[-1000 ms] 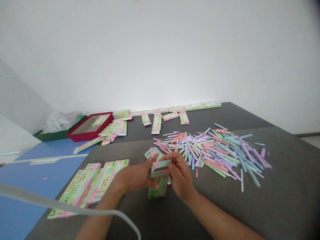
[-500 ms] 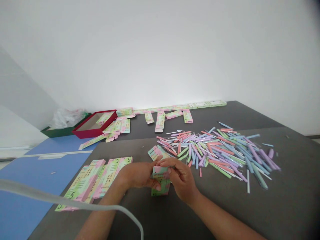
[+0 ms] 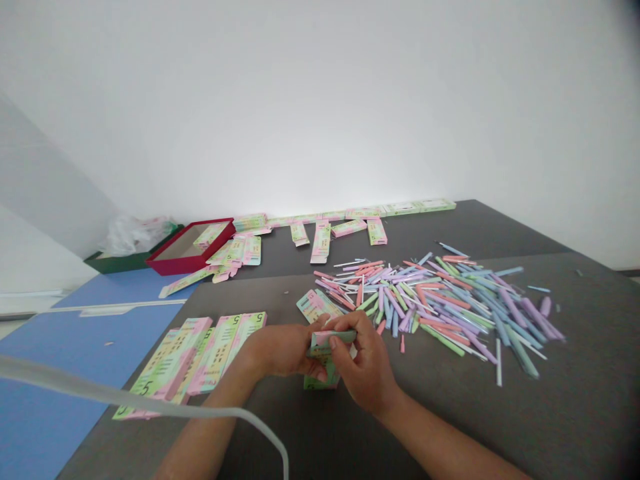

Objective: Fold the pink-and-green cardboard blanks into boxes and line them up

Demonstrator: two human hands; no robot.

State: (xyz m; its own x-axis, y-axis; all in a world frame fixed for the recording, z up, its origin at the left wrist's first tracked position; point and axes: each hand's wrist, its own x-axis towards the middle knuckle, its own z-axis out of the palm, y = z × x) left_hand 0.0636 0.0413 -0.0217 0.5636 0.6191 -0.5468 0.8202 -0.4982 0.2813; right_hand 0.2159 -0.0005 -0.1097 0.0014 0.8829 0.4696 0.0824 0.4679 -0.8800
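Green-pink cartons (image 3: pixel 175 357) (bold black "5" (image 3: pixel 145 389))

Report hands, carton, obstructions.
Left hand and right hand both on small printed carton. Colored sticks heaped beyond right hand. Pale cord crosses view over left forearm.

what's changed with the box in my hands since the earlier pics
The right hand has come down over the top of the box, and the opening seen earlier no longer shows. The left hand kept its hold; the sticks and red tray stayed put.
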